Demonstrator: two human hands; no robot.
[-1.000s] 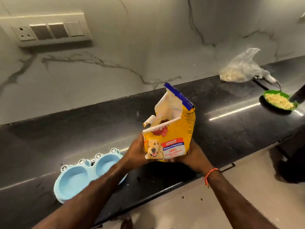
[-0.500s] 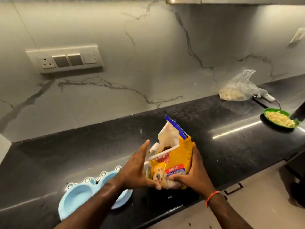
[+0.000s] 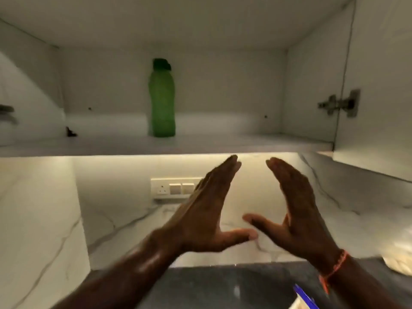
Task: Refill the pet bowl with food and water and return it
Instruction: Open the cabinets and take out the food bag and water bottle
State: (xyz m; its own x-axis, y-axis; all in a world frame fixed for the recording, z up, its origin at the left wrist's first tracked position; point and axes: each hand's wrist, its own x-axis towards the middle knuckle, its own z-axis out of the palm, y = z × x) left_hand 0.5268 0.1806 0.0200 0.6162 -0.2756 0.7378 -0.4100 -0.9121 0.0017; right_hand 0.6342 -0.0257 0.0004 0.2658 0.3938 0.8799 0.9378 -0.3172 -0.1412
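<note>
Left hand (image 3: 207, 216) and right hand (image 3: 296, 210) raised flat, grip empty; blurred, seemingly capped green bottle (image 3: 162, 101) above on shelf (image 3: 245, 144).

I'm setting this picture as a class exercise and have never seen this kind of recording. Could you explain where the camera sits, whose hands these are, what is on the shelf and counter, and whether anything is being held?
There is no machine here: a person wears one wide-angle camera on the head, so you see their own two bare hands from above and behind. The left hand and the right hand are raised with fingers straight, palms facing each other, and hold nothing. Above them is an open wall cabinet with a green bottle standing upright on its shelf. Behind the hands is a switch panel on the marble wall. Below lies the dark countertop; at the bottom edge the blue-edged top of the pet food bag just shows. The picture is blurred.
</note>
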